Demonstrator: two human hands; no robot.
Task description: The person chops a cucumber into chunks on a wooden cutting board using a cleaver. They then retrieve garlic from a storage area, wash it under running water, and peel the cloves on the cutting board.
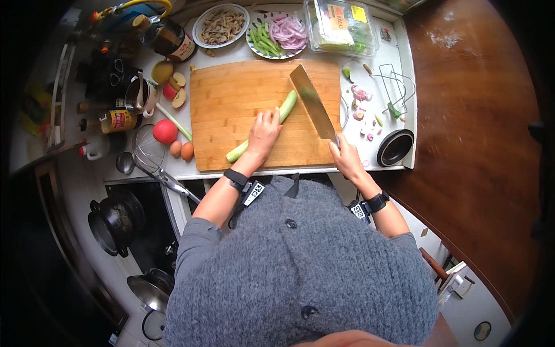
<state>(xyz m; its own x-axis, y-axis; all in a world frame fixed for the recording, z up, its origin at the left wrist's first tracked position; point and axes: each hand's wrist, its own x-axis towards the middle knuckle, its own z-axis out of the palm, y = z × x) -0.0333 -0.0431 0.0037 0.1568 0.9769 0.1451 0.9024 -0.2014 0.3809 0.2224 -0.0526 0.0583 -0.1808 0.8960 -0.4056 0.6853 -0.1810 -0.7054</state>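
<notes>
A long light-green cucumber (288, 106) lies slantwise on the wooden cutting board (217, 101), one end pointing toward me and to the left. My left hand (266, 136) is closed over its middle, pressing it against the board. In my right hand (346, 157) is the handle of a cleaver (312, 107). Its broad blade leans up and to the left, close to the cucumber's far end; whether they touch, I cannot tell. The cucumber looks whole, and no slices show beside it.
Behind the board stand a bowl of brown strips (222, 27), a plate (252, 41) of sliced onion and green pieces, and a clear plastic box (341, 26). Eggs (181, 150), a tomato (165, 131) and a whisk (148, 151) lie left. Onion scraps (359, 95) and a black lid (395, 147) sit right.
</notes>
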